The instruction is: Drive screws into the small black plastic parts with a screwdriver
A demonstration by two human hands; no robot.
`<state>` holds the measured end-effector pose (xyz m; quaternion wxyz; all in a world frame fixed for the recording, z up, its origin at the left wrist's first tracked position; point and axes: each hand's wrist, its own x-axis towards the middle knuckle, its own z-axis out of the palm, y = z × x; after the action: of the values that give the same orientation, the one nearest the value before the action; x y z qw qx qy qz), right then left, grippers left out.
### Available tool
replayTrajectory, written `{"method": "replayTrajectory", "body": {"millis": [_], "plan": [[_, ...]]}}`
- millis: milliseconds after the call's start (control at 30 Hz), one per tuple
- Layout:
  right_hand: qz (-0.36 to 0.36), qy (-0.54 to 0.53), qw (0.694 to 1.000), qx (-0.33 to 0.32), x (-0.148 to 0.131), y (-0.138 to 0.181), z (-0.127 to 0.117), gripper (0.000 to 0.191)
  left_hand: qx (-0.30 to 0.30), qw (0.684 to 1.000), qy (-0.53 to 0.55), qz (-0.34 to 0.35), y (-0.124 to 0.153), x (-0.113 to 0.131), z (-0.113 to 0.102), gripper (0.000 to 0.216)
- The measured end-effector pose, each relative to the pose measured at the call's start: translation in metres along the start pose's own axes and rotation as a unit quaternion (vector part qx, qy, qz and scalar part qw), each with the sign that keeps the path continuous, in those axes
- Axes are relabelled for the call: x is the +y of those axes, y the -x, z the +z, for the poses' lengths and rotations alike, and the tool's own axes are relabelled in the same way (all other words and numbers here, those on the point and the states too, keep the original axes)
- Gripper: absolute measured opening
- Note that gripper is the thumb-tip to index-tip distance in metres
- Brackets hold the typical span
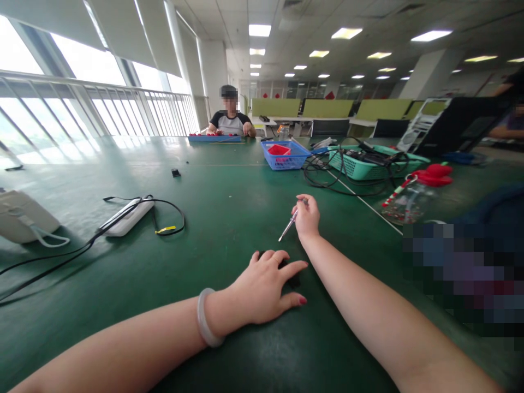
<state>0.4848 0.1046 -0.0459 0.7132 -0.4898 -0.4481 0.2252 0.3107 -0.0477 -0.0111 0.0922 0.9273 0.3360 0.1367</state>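
Note:
My right hand (307,217) is closed around the handle of a small screwdriver (289,225). Its thin metal shaft points down and left, with the tip above the table and apart from my left hand. My left hand (264,286) lies palm down over a small black object (293,279), fingers spread across it and the thumb stretched to the right. Most of that object is hidden under the palm and fingers, so its kind does not show. A pale bangle (208,317) circles my left wrist.
On the green table (229,218) lie a white power strip (130,216) with black cables, a pale case (25,216), a blue basket (286,161), a teal basket (355,170) of cables and a red-lidded jar (413,196). Another person (231,123) sits at the far end.

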Motion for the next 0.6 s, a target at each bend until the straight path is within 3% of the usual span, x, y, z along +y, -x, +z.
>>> {"method": "replayTrajectory", "body": {"millis": [167,367,467,600], "plan": [[-0.005,0.004,1.0,-0.022,-0.002,0.004,0.001,0.015,0.001,0.998,-0.063,0.029,-0.001,0.011,0.01,0.03],[0.003,0.012,0.999,-0.034,-0.004,0.005,-0.001,0.016,-0.009,0.998,-0.064,0.009,0.016,0.0,0.004,0.026],[0.001,0.023,0.999,-0.038,-0.007,0.006,-0.002,0.017,-0.009,0.998,-0.05,-0.028,0.044,-0.018,-0.007,0.028],[-0.011,0.034,0.998,-0.059,-0.011,0.009,-0.002,0.018,-0.008,0.99,-0.052,-0.129,0.092,-0.063,-0.029,0.033]]}}
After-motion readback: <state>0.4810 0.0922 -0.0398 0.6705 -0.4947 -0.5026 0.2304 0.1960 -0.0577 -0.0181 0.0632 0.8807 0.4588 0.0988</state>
